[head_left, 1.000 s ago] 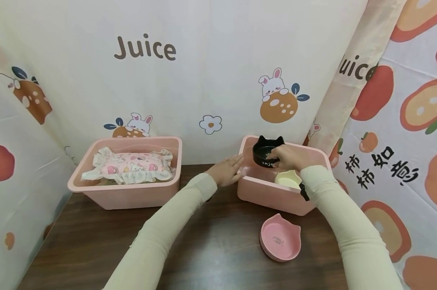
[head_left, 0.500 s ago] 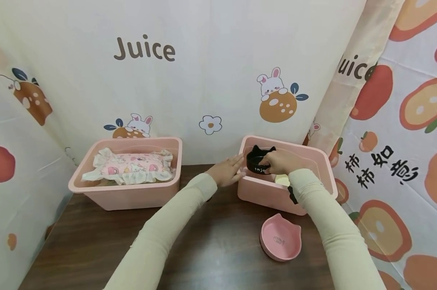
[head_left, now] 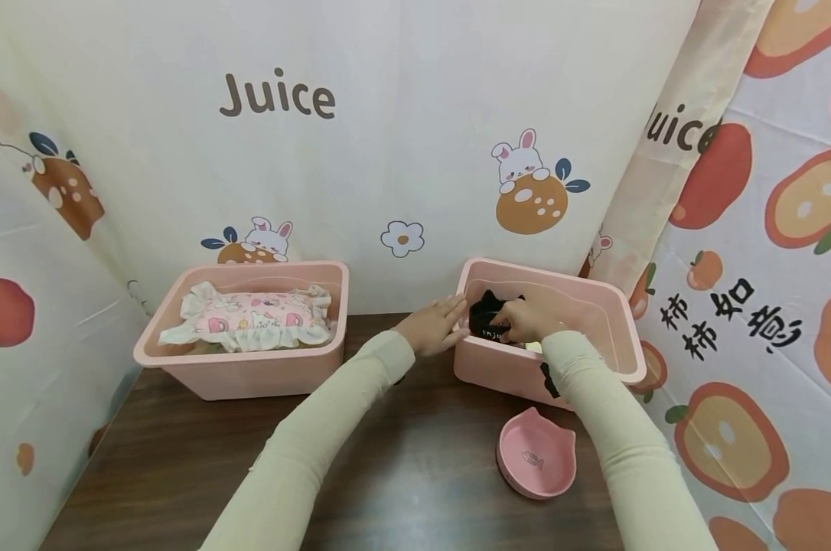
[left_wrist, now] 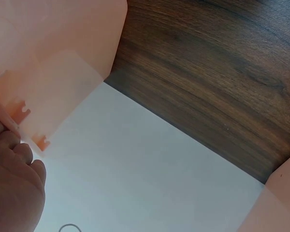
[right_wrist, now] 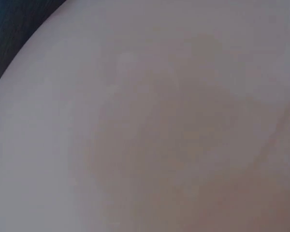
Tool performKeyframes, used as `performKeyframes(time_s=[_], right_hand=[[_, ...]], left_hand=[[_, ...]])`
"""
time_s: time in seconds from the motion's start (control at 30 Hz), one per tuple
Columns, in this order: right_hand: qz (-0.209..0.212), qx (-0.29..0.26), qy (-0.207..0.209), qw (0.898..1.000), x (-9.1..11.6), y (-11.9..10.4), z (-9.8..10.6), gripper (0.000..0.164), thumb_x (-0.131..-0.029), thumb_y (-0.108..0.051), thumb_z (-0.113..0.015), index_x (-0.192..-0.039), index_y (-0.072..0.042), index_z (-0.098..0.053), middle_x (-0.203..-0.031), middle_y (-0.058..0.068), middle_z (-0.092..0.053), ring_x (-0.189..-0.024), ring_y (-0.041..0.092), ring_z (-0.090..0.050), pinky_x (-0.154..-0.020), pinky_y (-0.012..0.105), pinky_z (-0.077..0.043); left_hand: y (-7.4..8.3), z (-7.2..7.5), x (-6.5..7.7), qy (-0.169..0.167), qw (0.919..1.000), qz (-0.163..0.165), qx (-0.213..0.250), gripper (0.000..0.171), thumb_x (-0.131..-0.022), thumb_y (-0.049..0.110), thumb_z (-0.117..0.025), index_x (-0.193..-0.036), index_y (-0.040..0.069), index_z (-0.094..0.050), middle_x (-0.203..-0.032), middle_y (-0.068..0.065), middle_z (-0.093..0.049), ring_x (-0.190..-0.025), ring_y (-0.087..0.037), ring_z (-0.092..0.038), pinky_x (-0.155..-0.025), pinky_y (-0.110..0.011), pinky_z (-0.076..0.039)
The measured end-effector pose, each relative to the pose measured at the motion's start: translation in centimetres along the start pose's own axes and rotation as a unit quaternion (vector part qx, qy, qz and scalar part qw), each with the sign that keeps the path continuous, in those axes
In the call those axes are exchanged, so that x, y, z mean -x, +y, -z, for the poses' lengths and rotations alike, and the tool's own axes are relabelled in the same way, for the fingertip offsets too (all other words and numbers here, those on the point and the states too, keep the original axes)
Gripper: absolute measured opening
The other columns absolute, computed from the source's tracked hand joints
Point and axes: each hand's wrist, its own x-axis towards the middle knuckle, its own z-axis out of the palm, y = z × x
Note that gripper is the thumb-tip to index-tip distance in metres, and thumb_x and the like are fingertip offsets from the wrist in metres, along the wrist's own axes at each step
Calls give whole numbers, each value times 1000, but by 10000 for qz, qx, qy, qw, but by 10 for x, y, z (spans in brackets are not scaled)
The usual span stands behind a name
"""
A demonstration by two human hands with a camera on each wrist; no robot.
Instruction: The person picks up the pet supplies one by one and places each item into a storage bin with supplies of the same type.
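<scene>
In the head view, my right hand (head_left: 526, 318) grips the rim of a black cat-eared pet bowl (head_left: 484, 314), low inside the left end of the right pink bin (head_left: 487, 371). A sliver of a pale yellow bowl (head_left: 533, 347) shows under that hand; the rest is hidden. My left hand (head_left: 429, 326) rests on the same bin's left rim with its fingers extended. The left wrist view also has this hand (left_wrist: 14, 179) against the rim. A pale, blurred surface fills most of the right wrist view. On the table lies a pink cat-eared bowl (head_left: 536, 455), in front of the bin.
Another pink bin (head_left: 250, 379) stands on the left of the dark wooden table (head_left: 402, 474), holding a frilled pink pillow (head_left: 260, 315). Printed curtains (head_left: 402, 153) hang behind and at both sides. A gap of table separates the bins.
My right hand has carried the black bowl down and left, deeper into the right bin, covering more of the yellow bowl. My left hand has stayed on the rim.
</scene>
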Motion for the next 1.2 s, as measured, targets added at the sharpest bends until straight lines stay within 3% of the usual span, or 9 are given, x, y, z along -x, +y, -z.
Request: performKeyframes(time_s=[0.13,0.4,0.67,1.2], right_hand=[[94,-154,-111,9998,-1,2,-7,32,-78,-9,-78,-109,-6,-74,-99,7,-73,-74,12,-67,-69,34,-58],[262,14,-94,9996,-4,3,-12,28,-77,-6,-77,-105,-8,-76,-100,5,-73,-86,19,-69,-72,36,-58],[738,225,-20,9970,-8,4,-19,24,-76,-2,-74,-98,-10,-78,-93,4,-74,-82,19,-69,-71,36,-57],[594,427,-66,9973,-7,4,-21,26,-74,4,-74,-90,-17,-80,-88,-2,-73,-79,16,-67,-68,33,-57]], left_hand=[[-1,-3,-1,-49,10000,46,-66,67,-103,49,-26,-154,9,-11,-161,-4,-8,-148,-19,-9,-119,-37,-13],[-2,-4,0,-12,10000,73,-59,67,-103,49,-27,-155,10,-12,-162,-3,-8,-148,-19,-9,-119,-36,-13],[-2,-5,0,29,9999,70,-91,66,-103,49,-27,-154,9,-13,-161,-4,-8,-148,-21,-11,-119,-38,-14],[-3,-6,-2,127,9999,25,-63,65,-103,46,-29,-154,9,-15,-161,-5,-10,-148,-21,-12,-119,-40,-16]])
